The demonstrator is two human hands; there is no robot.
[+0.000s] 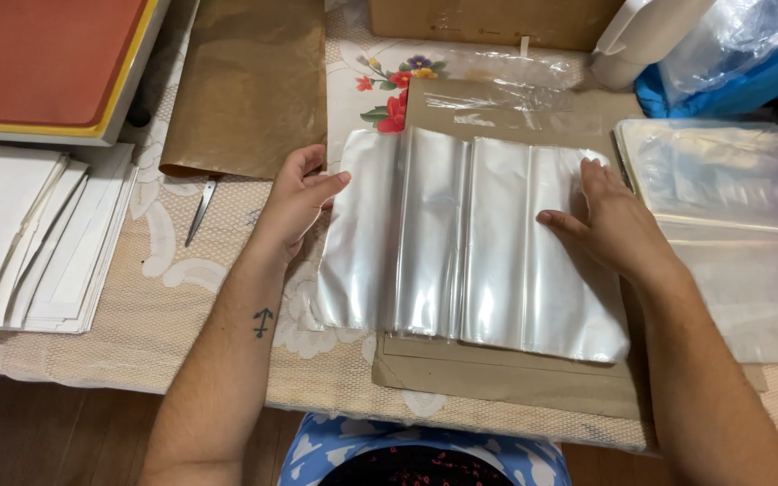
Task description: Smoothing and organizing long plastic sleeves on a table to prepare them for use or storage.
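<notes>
**Squaring up a stack of clear plastic sleeves on the table**

The left hand (297,200) is sitting at the left edge of the stack of clear plastic bags (461,243), fingers loosely curled, thumb and fingertips touching the edge, not gripping anything. The right hand (607,219) is lying flat and spread on the right part of the stack, palm down, pressing it onto the brown kraft envelope (497,378) underneath.

The stack itself is resting mid-table on that envelope, on the lace tablecloth (155,297). It's looking wavy, with a couple of ridges running top to bottom.

My take on doing this bit well: keeping the right palm flat and light so the slippery film isn't skating, and nudging from the left edge with the fingertips rather than pinching. Pushing too hard is probably just making the ridges worse.

Other stuff lying around: scissors (201,209) just left of the left hand, a brown paper sheet (245,90) above them, a pile of white paper (38,243) far left, and another heap of clear bags (731,225) to the right.
</notes>
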